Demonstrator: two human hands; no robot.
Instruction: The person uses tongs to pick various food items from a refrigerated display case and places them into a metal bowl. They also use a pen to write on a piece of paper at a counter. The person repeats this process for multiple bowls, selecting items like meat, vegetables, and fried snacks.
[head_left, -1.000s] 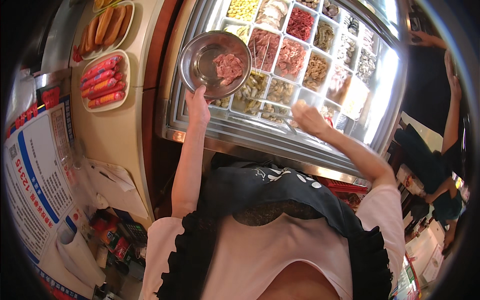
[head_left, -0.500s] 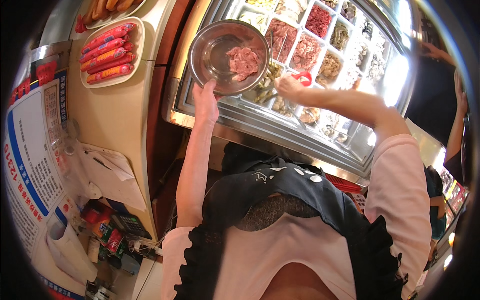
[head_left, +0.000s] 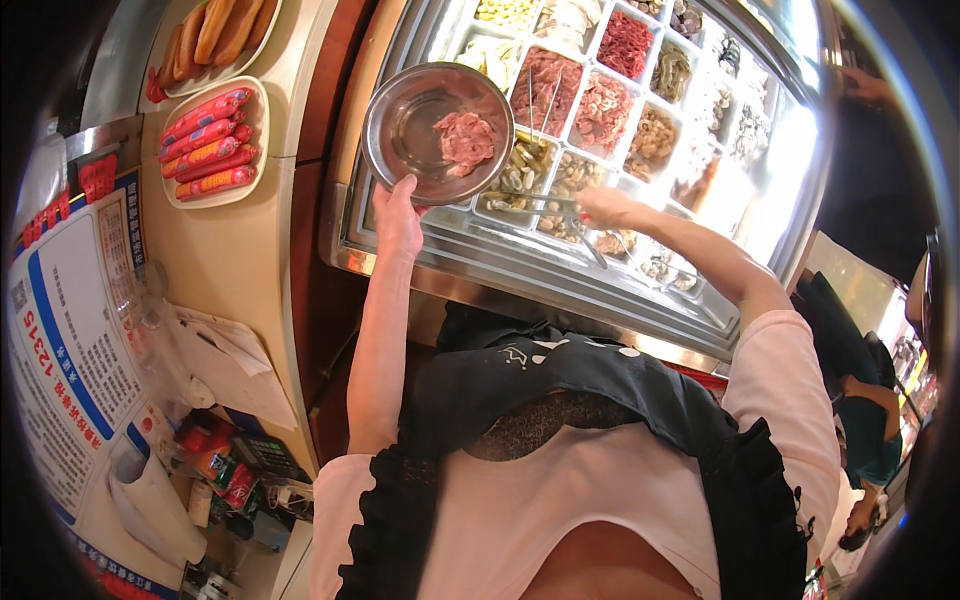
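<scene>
Left hand [head_left: 398, 215] pinches the near rim of a round steel bowl [head_left: 420, 125], thumb over the edge, holding it over the chilled ingredient counter [head_left: 420, 255]. A small heap of pink sliced meat [head_left: 466, 138] sits in the bowl, right of centre. Right hand [head_left: 603, 207] is closed round metal tongs [head_left: 535, 203], tips pointing left, over the tray of pale beans [head_left: 527, 172], just below the bowl's rim.

Judgement on doing it well: keep the bowl level and close over the trays so drips land in the counter, bring the tongs' tips over the rim before easing the grip, and steady the thin rim hold against the added weight.

Counter trays beyond: red meat slices [head_left: 545, 85], darker red shreds [head_left: 625, 42], pale nut-like pieces [head_left: 652, 135].

Packages: oval plate of sausages in red wrappers [head_left: 208, 143] on the left worktop; a plate of fried dough sticks [head_left: 215, 30] above it. Signs: white notice with a blue band and red characters [head_left: 70, 340] at far left. Small red cans [head_left: 232, 480] under the worktop, and a white bag [head_left: 160, 505] below them.
</scene>
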